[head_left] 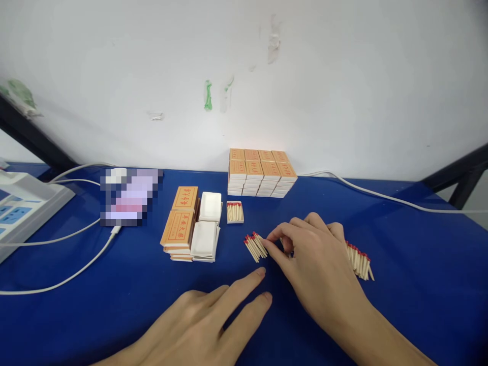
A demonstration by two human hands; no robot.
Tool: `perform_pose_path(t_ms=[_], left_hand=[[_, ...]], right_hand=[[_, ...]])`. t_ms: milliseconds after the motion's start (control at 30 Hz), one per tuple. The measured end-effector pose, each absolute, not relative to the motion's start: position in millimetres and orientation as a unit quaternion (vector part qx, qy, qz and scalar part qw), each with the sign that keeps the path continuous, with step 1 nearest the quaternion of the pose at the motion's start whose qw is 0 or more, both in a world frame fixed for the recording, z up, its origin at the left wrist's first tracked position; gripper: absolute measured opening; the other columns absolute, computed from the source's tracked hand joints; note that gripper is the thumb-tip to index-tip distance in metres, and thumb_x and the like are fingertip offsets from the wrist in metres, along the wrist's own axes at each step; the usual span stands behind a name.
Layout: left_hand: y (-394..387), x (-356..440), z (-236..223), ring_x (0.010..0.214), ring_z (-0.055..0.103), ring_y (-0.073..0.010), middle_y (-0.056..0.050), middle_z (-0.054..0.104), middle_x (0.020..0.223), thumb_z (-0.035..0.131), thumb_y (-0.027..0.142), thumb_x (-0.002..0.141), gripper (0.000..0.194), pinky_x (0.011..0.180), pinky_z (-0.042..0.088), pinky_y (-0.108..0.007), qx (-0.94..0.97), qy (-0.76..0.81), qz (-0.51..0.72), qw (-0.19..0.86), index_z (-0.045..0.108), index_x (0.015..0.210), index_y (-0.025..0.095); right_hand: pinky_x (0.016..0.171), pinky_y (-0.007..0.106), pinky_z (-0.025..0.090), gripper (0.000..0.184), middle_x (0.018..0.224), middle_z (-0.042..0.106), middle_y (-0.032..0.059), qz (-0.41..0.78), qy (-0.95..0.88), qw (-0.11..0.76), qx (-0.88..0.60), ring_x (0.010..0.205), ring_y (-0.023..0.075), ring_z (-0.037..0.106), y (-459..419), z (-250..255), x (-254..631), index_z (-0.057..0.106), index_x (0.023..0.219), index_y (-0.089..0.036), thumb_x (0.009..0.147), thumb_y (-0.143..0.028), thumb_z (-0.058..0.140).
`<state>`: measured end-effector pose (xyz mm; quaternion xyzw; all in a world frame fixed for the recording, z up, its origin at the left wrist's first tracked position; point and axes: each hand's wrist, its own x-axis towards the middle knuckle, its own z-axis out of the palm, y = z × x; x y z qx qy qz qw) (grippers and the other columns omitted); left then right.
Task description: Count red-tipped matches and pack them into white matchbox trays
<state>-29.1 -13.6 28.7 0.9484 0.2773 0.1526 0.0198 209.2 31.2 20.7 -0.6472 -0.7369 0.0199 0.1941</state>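
A small bunch of red-headed matches [254, 247] lies on the blue table in front of me. At its right edge, my right hand [314, 254] pinches thumb and forefinger together on matches; how many are between the fingertips is hidden. My left hand [213, 317] is held just nearer to me, fingers stretched out and apart, with nothing in it. Partly behind my right hand, a second, wider row of matches [359, 261] rests on the table. Beyond the small bunch is a white matchbox tray [235, 220] filled with matches.
Orange matchbox sleeves [177, 229] are stacked at the left, beside stacked white inner trays [205, 239]. A block of closed matchboxes [261, 173] stands against the wall. Farther left are a blurred phone [131, 198], a white power strip [28, 213] and cables [72, 290].
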Motion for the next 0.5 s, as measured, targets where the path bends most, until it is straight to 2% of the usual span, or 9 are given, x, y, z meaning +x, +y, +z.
perform_pose_path(t_ms=[333, 500], left_hand=[[-13.7, -29.8, 29.0, 0.104, 0.082, -0.0216, -0.013, 0.067, 0.157, 0.037, 0.057, 0.12, 0.056, 0.082, 0.07, -0.03, 0.945, 0.285, 0.156, 0.038, 0.062, 0.154, 0.02], [-12.9, -27.9, 27.6, 0.102, 0.083, -0.0207, -0.013, 0.069, 0.156, 0.038, 0.057, 0.12, 0.056, 0.079, 0.069, -0.029, 0.945, 0.286, 0.156, 0.031, 0.064, 0.152, 0.02]], right_hand=[[0.08, 0.045, 0.028, 0.027, 0.072, 0.067, 0.0009, 0.05, -0.718, 0.153, -0.677, 0.084, 0.0267, 0.054, 35.7, 29.2, 216.6, 0.076, 0.075, -0.027, 0.1, -0.035, 0.079], [0.079, 0.044, 0.028, 0.027, 0.071, 0.066, 0.0001, 0.076, -0.72, 0.14, -0.675, 0.084, 0.0264, 0.055, 36.3, 31.8, 218.9, 0.075, 0.075, -0.028, 0.102, -0.033, 0.076]])
